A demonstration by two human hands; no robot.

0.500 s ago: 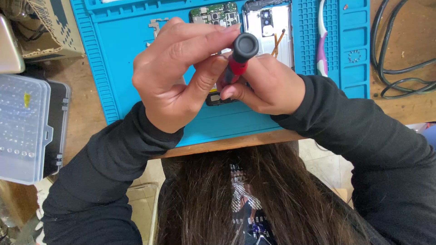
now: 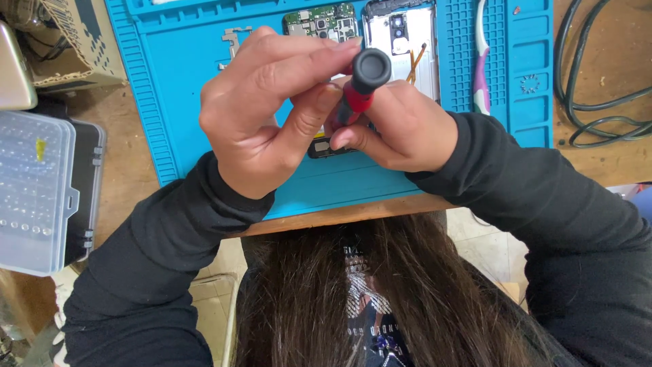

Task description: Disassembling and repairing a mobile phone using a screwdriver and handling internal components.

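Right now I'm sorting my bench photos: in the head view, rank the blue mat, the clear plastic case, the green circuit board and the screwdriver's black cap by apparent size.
1. blue mat
2. clear plastic case
3. green circuit board, partly cut off at the top edge
4. screwdriver's black cap, though it sits nearer the camera, so it looks larger than it really is

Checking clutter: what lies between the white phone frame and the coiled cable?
In the head view, a purple-white tool lies on the blue mat between phone frame and cable.

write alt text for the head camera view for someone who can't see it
Seen from above, a person's left hand and right hand both grip a small red-and-black screwdriver, upright over a small dark part on a blue work mat. Beyond lie a green circuit board and an opened phone shell; a clear plastic case sits left.
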